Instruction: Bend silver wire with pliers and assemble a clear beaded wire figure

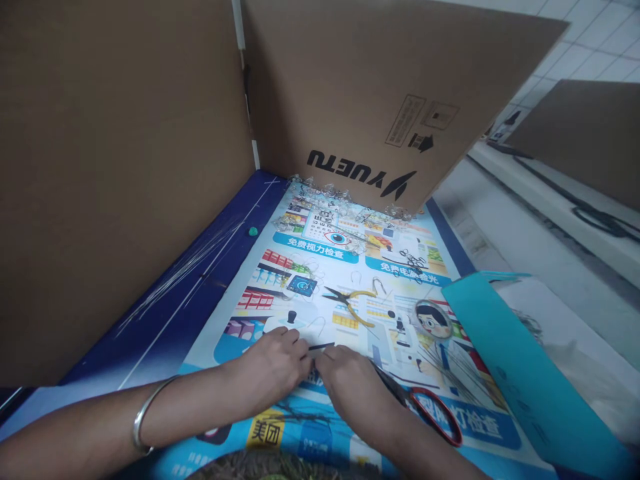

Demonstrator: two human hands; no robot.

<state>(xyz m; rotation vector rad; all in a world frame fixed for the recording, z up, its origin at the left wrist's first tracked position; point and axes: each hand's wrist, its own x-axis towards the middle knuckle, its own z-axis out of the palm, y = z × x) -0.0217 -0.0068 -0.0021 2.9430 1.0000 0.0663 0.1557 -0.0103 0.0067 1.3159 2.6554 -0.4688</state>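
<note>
My left hand, with a silver bangle on its wrist, is closed in a pinch over the printed mat. A thin dark strip sticks out from its fingertips toward the right. My right hand meets it there, fingers pressed together; what they grip is hidden. Just beyond both hands lie pliers with yellow handles, jaws apart. Scissors with red-rimmed handles lie beside my right wrist, partly covered by it. Dark thin wires are scattered below my hands.
Tall cardboard panels wall off the left and back. Bent clear wire pieces are heaped along the back panel, with dark loops nearer. Long straight wires lie at left by a green lump. A turquoise box stands at right.
</note>
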